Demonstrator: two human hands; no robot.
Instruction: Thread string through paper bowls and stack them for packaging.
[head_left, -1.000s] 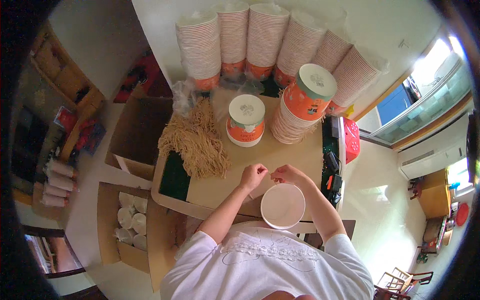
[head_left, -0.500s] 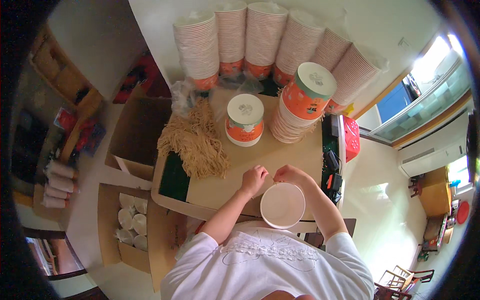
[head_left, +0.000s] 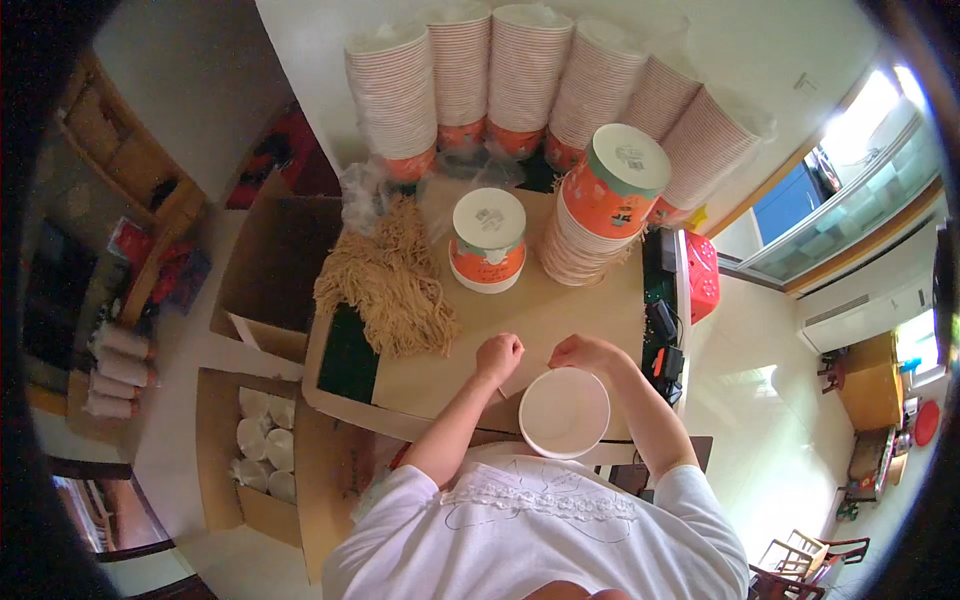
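My left hand is closed into a loose fist above the brown cardboard-covered table. My right hand sits close beside it with pinched fingers, and whether anything thin is held between them cannot be told. Right below both hands stands a white paper bowl, open side up, at the table's near edge. A heap of tan string lies to the left of my hands.
Two stacks of orange paper bowls stand on the table. Tall wrapped bowl stacks line the back wall. An open cardboard box with white cups sits on the floor at left. A red basket stands at right.
My two hands have shifted slightly together above the white bowl; the bowl and stacks stay where they were.
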